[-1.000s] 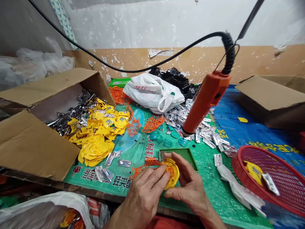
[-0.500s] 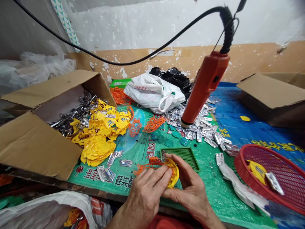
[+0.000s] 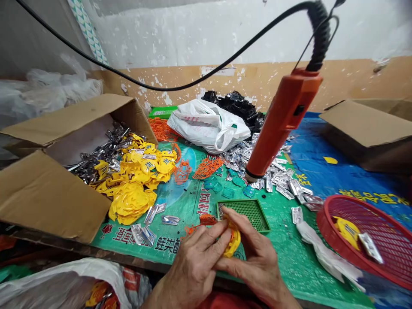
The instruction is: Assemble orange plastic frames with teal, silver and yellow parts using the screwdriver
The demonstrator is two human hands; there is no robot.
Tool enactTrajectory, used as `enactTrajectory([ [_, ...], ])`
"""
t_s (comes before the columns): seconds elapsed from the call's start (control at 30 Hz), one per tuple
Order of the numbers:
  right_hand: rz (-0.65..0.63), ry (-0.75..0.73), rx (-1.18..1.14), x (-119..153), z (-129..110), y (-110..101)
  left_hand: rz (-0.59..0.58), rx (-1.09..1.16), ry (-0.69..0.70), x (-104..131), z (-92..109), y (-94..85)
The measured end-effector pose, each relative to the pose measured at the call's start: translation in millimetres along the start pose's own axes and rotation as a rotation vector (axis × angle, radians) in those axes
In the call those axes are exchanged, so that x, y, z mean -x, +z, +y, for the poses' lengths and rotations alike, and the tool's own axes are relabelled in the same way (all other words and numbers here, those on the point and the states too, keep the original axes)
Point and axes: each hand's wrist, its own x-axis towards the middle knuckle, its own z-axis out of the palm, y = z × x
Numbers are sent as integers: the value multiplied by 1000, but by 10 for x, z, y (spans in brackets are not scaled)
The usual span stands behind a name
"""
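A yellow plastic part (image 3: 234,245) is gripped between both hands at the front edge of the table. My left hand (image 3: 198,257) presses its fingers onto the part's near side. My right hand (image 3: 254,251) curves round the far and right sides, thumb underneath. An orange lattice plastic piece (image 3: 207,219) shows beyond my left fingers; whether it joins the yellow part is hidden. Just behind the hands lies a green mesh-bottomed tray (image 3: 262,214) with small screws in its left corner. Above the table hangs an orange electric screwdriver (image 3: 283,122), touched by neither hand.
Yellow parts (image 3: 135,199) spill from a cardboard box (image 3: 48,197) at left. Silver pieces (image 3: 277,176), teal pieces (image 3: 228,192) and orange lattices (image 3: 207,167) lie behind the tray. A white bag (image 3: 206,124) sits farther back. At right stands a red basket (image 3: 331,236).
The yellow part has tilted slightly in my hands, and my fingers have closed further over it. The hanging screwdriver has swung a little to the right.
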Motion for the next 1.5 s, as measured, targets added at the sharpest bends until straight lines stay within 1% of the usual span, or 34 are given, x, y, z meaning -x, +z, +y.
enactTrajectory([
  [0.23, -5, 8, 5, 0, -6, 23, 3, 22, 13, 39, -20, 24],
  [0.37, 41, 47, 26, -28, -26, 53, -16, 97, -42, 0, 34, -10],
  [0.43, 53, 108, 48, -91, -55, 60, -27, 231, -118, -48, 60, -66],
  [0.47, 37, 148, 57, -135, -72, 56, -42, 325, -194, -75, 68, -103],
  [0.5, -2, 190, 55, -183, -88, 47, -66, 434, -302, -102, 72, -144],
  [0.57, -115, 276, 4, -278, -108, 15, -106, 656, -583, -144, 64, -220],
  [0.63, -218, 367, -109, -344, -104, -21, -138, 938, -857, -156, 40, -259],
  [0.7, -257, 462, -222, -366, -82, -43, -151, 1270, -1081, -134, 7, -243],
  [0.77, -258, 537, -289, -353, -57, -43, -107, 1517, -1227, -93, -29, -178],
  [0.8, -254, 559, -305, -341, -46, -38, -67, 1581, -1273, -73, -46, -136],
  [0.87, -248, 581, -313, -313, -29, -24, -5, 1639, -1338, -42, -75, -57],
  [0.93, -235, 590, -313, -287, -18, -13, 18, 1672, -1380, -29, -96, -3],
  [1.03, -222, 600, -313, -251, -3, -7, -22, 1747, -1401, -40, -112, 20],
  [1.1, -223, 606, -308, -226, 8, -9, -44, 1777, -1372, -54, -117, 18],
  [1.2, -230, 607, -280, -195, 31, -24, -33, 1754, -1288, -54, -135, 37],
  [1.27, -255, 578, -218, -186, 55, -41, -80, 1727, -1259, -32, -162, 72],
  [1.37, -328, 499, -120, -199, 99, -67, -158, 1675, -1258, 16, -207, 125],
  [1.43, -360, 448, -74, -219, 109, -79, -160, 1652, -1252, 35, -218, 134],
  [1.5, -359, 408, -2, -234, 81, -82, -158, 1645, -1235, 30, -207, 111],
])
